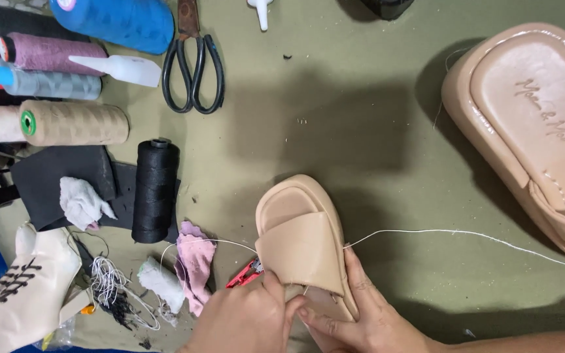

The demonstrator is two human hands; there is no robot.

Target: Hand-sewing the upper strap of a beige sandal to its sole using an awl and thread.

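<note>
low in the frame, my left hand (246,320) pinches the beige slide sandal (303,252) strap edge; my right hand (361,317) grips its side, white thread (452,233) trailing right.

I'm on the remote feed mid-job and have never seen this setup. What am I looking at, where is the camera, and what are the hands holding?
There is no machine: one camera on a person's head looks down at their two bare hands over an olive-green table. The left hand and right hand together grip a small beige sandal by its strap end. A white thread runs from the sandal to the right. A larger beige sandal lies at the right. On the left are thread spools, a black spool, black scissors, a white squeeze bottle, cloth scraps and a small red tool beside the left hand.
</note>
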